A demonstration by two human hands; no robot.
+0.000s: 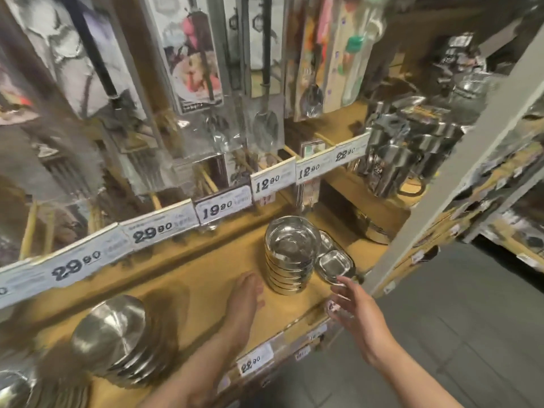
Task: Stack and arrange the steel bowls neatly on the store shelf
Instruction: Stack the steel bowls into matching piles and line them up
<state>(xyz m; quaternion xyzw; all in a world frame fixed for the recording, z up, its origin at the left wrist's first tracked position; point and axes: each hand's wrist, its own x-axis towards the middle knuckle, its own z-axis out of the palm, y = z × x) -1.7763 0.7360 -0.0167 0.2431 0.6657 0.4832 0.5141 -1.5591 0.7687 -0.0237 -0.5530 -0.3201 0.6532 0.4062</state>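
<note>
A stack of several steel bowls [290,256] stands upright on the wooden shelf [203,278], right of centre. My left hand [245,298] lies over the shelf just left of that stack, fingers straight, holding nothing. My right hand [351,301] hovers open at the shelf's front edge, right of the stack, fingertips near a pile of small steel trays [334,262]. Another stack of steel bowls [117,337] lies upside down and leaning at the left. One more bowl [13,390] shows at the bottom left corner.
Price tags [147,231] line the rail above the shelf. Packaged utensils [265,83] hang overhead. Steel mugs [403,154] crowd the upper right shelf. A grey upright post [459,160] stands at the right, with tiled floor [441,334] beyond.
</note>
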